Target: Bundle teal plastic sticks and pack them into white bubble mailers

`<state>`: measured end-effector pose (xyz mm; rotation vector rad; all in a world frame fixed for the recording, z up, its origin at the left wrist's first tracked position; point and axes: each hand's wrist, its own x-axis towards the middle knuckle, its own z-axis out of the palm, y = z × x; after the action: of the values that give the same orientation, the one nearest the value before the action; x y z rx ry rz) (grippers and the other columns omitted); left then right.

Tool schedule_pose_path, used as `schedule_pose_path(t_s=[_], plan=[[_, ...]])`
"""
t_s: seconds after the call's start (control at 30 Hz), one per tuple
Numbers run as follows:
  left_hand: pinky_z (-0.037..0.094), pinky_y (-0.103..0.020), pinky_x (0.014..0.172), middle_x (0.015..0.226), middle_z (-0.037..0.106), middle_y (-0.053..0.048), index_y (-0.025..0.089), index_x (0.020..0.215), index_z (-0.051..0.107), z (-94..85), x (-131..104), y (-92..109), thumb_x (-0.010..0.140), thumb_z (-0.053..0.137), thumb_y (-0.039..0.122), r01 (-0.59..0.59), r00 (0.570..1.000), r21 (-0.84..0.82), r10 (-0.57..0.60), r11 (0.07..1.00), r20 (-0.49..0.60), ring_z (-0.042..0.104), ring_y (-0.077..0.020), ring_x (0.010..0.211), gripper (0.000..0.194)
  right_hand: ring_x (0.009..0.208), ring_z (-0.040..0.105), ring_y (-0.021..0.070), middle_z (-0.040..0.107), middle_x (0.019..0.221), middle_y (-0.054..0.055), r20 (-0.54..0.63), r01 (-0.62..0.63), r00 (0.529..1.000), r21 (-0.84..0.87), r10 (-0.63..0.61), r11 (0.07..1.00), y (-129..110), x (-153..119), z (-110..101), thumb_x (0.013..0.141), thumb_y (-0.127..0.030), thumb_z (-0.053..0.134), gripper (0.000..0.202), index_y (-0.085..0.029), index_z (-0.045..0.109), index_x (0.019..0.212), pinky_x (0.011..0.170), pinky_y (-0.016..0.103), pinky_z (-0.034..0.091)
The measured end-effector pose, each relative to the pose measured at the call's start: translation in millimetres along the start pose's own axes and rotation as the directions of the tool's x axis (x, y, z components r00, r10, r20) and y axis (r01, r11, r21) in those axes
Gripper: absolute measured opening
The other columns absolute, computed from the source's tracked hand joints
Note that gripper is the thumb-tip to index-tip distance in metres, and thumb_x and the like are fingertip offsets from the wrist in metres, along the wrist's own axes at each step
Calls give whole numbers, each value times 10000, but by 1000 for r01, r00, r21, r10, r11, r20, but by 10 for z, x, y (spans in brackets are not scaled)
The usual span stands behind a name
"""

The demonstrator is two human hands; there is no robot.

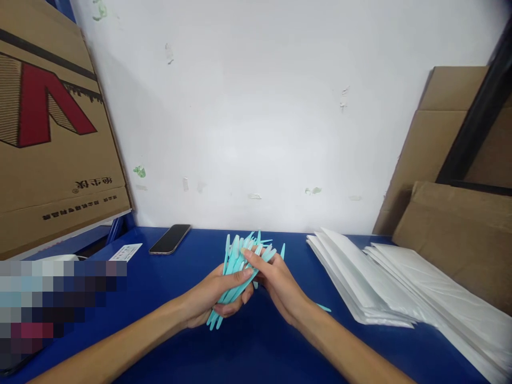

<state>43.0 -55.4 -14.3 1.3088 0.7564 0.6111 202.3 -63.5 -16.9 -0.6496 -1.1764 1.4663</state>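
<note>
A bundle of slim turquoise plastic sticks (235,265) with paler, flattened ends is held over the table; their exact kind cannot be made out. My left hand (224,290) is wrapped around the lower part of the bundle, thumb across the front, with narrow stick ends poking out below. My right hand (276,272) is closed against the upper right side, its thumb pressing on the pale ends and its other fingers partly hidden behind. One loose turquoise stick (324,308) lies on the table beside my right forearm. More turquoise shows behind my hands.
On the blue table (160,298), a phone (170,239) and a printed card (126,252) lie to the left. White padded envelopes (360,277) are stacked at the right. Cardboard boxes (60,170) stand at both sides, and a white wall (260,117) rises behind.
</note>
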Motion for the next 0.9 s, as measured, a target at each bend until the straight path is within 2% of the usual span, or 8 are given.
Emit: schedule_pose_path(t_s=[0.27,0.37,0.5,0.67,0.9], plan=[[160,-190,390,412,382,60,139,725,599,3,-18,5,904,551,575,51,998,29,-52,998,43,252,-43,362,474,769,579,153,634,791,14,-13,65,998,-127,-67,990,0,-3,11,824,-472,716,326,-152,658,817,755,283,465],[170,-193,403,403,381,60,133,761,624,0,-25,30,928,510,568,37,998,29,-39,999,52,224,-41,360,480,711,589,153,643,771,22,-44,58,997,-126,-64,990,2,-3,24,839,-501,686,342,-161,652,839,700,279,482],[191,-198,412,435,414,43,122,783,636,-18,-12,31,943,481,568,23,999,10,-24,1000,47,249,-45,377,498,689,615,167,679,841,49,-44,44,998,-102,-49,994,-11,-7,41,827,-536,683,378,-173,656,928,626,272,490],[187,-194,415,481,410,58,134,776,603,-14,-10,32,919,565,540,34,998,-37,-32,999,57,249,-42,401,431,831,641,184,691,867,42,-7,84,996,-113,-86,990,-56,-15,43,833,-501,694,343,-170,672,917,830,315,488],[173,-197,428,611,468,30,144,783,557,-31,-16,25,902,597,542,35,995,-96,-26,995,92,287,-41,451,418,888,641,182,693,923,31,23,93,996,-114,-91,989,-31,7,6,849,-469,689,315,-191,673,996,890,322,468]])
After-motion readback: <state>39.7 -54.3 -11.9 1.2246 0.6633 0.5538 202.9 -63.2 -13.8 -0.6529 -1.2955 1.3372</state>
